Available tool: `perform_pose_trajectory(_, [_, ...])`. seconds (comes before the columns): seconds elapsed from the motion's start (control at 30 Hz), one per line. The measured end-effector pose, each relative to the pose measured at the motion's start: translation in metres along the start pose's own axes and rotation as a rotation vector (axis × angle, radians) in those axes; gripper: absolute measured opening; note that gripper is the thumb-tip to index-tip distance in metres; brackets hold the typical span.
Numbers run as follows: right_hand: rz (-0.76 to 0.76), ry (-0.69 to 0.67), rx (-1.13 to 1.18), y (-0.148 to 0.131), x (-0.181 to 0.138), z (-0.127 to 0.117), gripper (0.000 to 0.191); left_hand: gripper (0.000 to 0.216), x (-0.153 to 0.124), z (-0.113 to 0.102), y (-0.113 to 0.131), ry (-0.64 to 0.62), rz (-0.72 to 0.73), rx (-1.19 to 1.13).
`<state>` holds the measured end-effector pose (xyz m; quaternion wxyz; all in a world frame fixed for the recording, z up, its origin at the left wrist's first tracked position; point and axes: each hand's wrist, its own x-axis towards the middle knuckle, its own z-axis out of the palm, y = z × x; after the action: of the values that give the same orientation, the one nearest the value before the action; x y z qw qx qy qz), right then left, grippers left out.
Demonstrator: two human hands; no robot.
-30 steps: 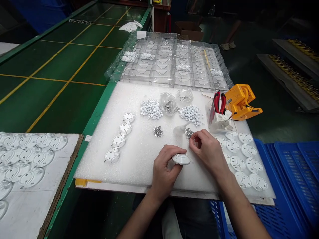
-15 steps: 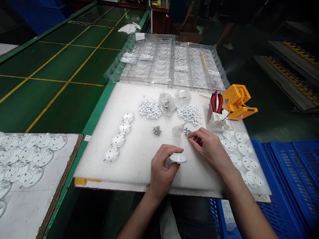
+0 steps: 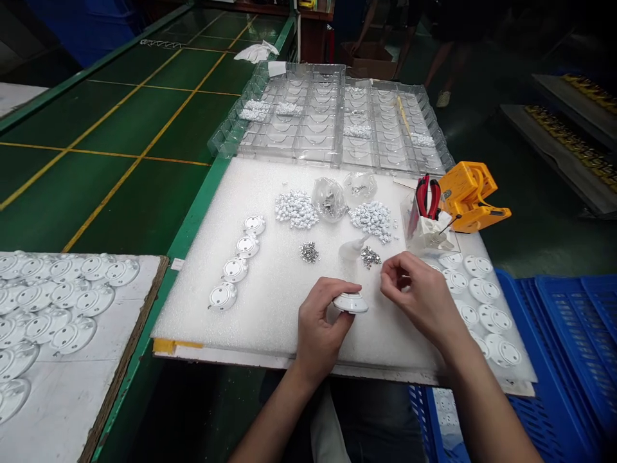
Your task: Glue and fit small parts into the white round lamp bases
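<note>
My left hand (image 3: 320, 323) grips a round white plastic disc (image 3: 351, 302) just above the white foam sheet (image 3: 270, 296). Just right of the disc, my right hand (image 3: 418, 297) has its thumb and fingers pinched together; what they hold is too small to make out. A small pile of silvery metal bits (image 3: 370, 258) lies just beyond the right hand's fingertips, and a second pile (image 3: 308, 252) lies further left.
A row of finished white discs (image 3: 236, 262) lies on the foam's left, more discs (image 3: 482, 308) on its right. White small-part heaps (image 3: 371, 217), clear bags (image 3: 329, 199), clear trays (image 3: 332, 119), red pliers (image 3: 427, 196), a yellow tool (image 3: 470, 196), blue crates (image 3: 554, 360).
My right hand has drawn back from the pile of metal bits toward the disc. The left hand keeps its grip on the disc.
</note>
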<state>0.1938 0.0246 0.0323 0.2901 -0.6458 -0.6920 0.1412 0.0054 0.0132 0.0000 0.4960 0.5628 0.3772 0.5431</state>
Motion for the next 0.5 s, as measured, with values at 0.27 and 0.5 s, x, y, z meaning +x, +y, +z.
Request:
perform_pose_trajectory(0.27, [-0.214, -0.221, -0.341, 0.006, -0.062, -0.026, 0.018, 0.022, -0.002, 0.001, 0.002, -0.011, 0.003, -0.012])
perform_pose_trajectory(0.5, [-0.114, -0.055, -0.178, 0.006, -0.075, -0.028, 0.007, 0.026, 0.000, 0.000, 0.001, -0.011, 0.016, -0.002])
